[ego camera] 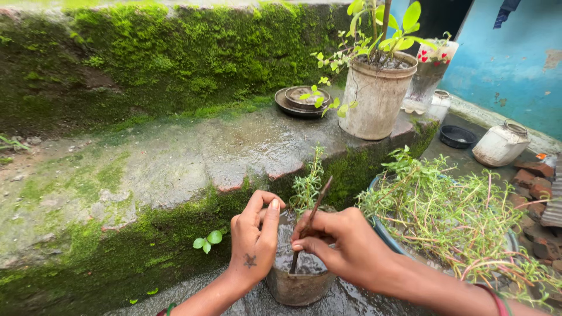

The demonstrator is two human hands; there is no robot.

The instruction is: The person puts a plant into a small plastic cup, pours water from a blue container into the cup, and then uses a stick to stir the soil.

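My left hand [253, 236] grips the rim of a small round pot [298, 285] filled with wet dark soil, standing on the wet ground at the bottom centre. My right hand [341, 248] holds a thin brown stick [310, 219] like a pen, its lower end poked into the soil. A small feathery green plant [309, 182] rises from the pot behind the hands.
A mossy concrete ledge [193, 155] runs behind the pot, with a moss-covered wall above. A large pot with a leafy plant [377, 93] and a metal dish [301, 100] stand on it. A basin of trailing stems [456, 216] sits at right, near white jars [501, 143] and bricks.
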